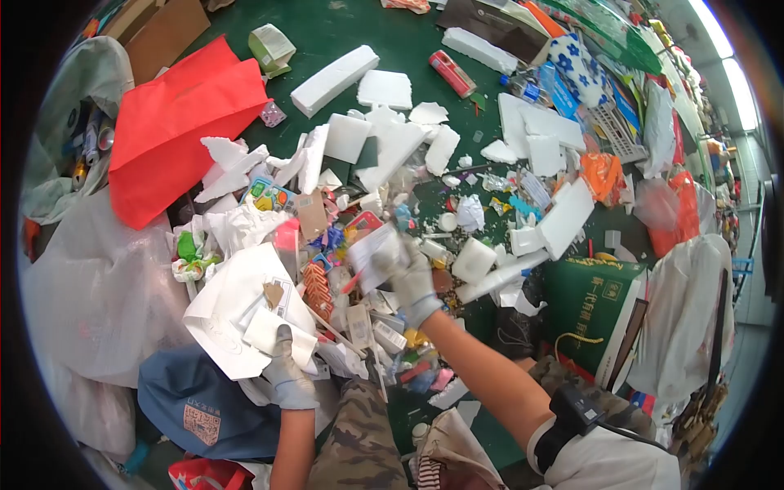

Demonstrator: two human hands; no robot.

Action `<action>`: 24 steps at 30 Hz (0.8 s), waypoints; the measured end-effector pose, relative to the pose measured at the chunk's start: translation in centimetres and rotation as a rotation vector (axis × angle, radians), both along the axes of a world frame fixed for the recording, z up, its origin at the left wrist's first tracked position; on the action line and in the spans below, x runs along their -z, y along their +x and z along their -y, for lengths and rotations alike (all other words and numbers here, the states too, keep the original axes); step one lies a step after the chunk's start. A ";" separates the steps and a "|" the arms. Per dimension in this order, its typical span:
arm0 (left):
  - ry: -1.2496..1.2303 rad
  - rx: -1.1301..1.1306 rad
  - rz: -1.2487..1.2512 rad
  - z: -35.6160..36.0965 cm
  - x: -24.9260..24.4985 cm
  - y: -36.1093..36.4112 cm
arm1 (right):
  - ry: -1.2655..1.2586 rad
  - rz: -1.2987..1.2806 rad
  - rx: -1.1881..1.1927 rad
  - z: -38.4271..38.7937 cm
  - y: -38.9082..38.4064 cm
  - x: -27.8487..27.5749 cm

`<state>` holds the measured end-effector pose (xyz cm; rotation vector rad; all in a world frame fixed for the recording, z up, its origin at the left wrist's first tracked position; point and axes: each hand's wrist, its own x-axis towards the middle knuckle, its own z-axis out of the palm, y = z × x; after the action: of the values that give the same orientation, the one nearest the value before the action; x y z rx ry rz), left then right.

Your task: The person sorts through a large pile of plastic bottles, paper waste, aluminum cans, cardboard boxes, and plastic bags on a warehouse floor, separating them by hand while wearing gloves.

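Observation:
My left hand, in a pale work glove, is closed on a stack of white paper sheets, with the thumb pressed on a folded white piece. A small brown scrap lies on the stack. Over the middle of the heap is my right hand, gloved and blurred by motion. Its fingers are closed at a white paper piece. Beneath lie an orange-red plastic strip, a white boxy piece and other small mixed waste.
White foam blocks cover much of the green table. A red bag stands at left above a translucent sack and a blue bag. At right are a green bag and a white sack.

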<state>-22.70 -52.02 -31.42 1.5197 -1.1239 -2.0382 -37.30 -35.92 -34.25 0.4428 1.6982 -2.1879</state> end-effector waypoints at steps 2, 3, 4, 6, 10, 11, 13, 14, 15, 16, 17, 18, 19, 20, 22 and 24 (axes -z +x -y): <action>-0.019 0.058 0.044 -0.7 0.3 -0.1 | 0.085 -0.009 -0.177 1.4 3.1 -0.5; -0.012 0.065 0.043 -1.0 0.1 -0.2 | 0.199 -0.156 -0.207 2.6 5.1 1.4; 0.007 0.090 0.032 -1.1 -0.1 -0.3 | 0.506 -0.440 -0.358 3.4 5.2 -1.3; 0.019 0.115 -0.045 -1.0 -0.2 -0.3 | 0.693 -0.680 -0.630 4.9 5.4 -3.8; 0.172 0.191 -0.153 0.9 -0.6 0.1 | 0.861 -0.907 -0.891 7.4 6.7 -3.6; 0.165 0.184 -0.155 2.2 0.6 0.8 | 0.854 -0.915 -0.893 7.6 6.3 -3.5; 0.438 0.146 -0.171 3.3 0.7 0.9 | 0.486 -0.721 -1.194 7.6 4.3 -3.5; 0.412 0.132 -0.124 3.4 0.3 0.7 | 0.384 -0.656 -1.330 7.5 2.4 -3.6; 0.412 0.125 -0.128 3.4 0.6 0.8 | 0.415 -0.617 -1.334 7.5 0.8 -4.2; 0.405 0.120 -0.148 3.3 1.2 1.0 | 0.484 -0.679 -1.335 7.6 -0.9 -4.7; 0.399 0.115 -0.167 3.1 1.5 1.3 | 0.517 -0.827 -1.117 7.5 -2.0 -4.1; 0.380 0.106 -0.164 2.6 0.2 0.4 | 0.551 -0.936 -1.065 7.8 -4.5 -4.6; 0.378 0.097 -0.165 2.8 0.9 0.8 | 0.847 -1.127 -0.949 8.4 -6.4 -2.6; 0.364 0.104 -0.148 2.9 2.3 1.4 | 1.039 -1.112 -0.903 8.7 -9.1 -1.4; 0.312 0.153 -0.063 3.1 3.5 2.1 | 1.659 -1.111 -1.159 8.9 -13.9 -1.7; 0.268 0.130 -0.029 2.4 3.7 1.9 | 1.797 -1.270 -1.250 8.6 -17.0 1.1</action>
<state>-20.77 -54.43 -35.09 1.5682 -0.9937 -2.3707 -54.30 -44.53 -35.36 -1.5154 2.6457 0.5504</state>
